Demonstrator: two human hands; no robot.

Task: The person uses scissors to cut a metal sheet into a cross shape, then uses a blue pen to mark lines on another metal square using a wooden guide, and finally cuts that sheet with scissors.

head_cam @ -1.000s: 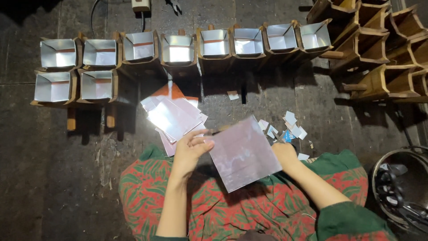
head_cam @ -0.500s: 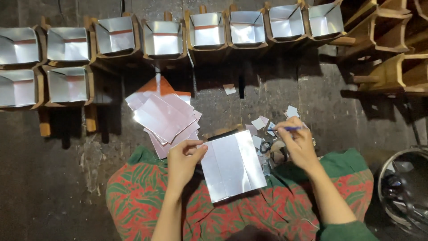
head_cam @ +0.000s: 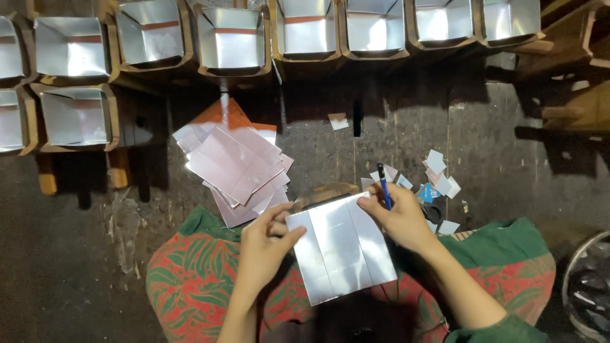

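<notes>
Person seated on the dark, stained floor [head_cam: 95, 298], lap covered by red-and-green leaf-patterned cloth [head_cam: 190, 279]. Across the lap lies a silvery rectangular sheet of shiny card [head_cam: 340, 248] with two lengthwise creases showing, flat, not yet formed into anything. The left hand [head_cam: 267, 244] is closed on the sheet's left edge, thumb on top, fingers curled beneath. The right hand [head_cam: 400, 219] rests on the sheet's upper right corner, fingertips pressing it down, and at the same time grips a blue pen [head_cam: 384, 185] that stands up between the fingers. So the sheet sits between both hands, touching each. Just beyond the left hand, on the floor, a loose fanned stack of pinkish-silver flat sheets [head_cam: 238, 162], with an orange sheet under it at the far side; these look unworked. Along the top of the view, a row of open silver-lined boxes in brown wooden frames [head_cam: 232, 38], a fair number already shaped. Judging from that: many done, a stack left, this one mid-way. Small white and blue paper offcuts [head_cam: 441, 178] lie scattered near the right hand. Dark round basin edge [head_cam: 572, 273] at far right; contents unclear.
</notes>
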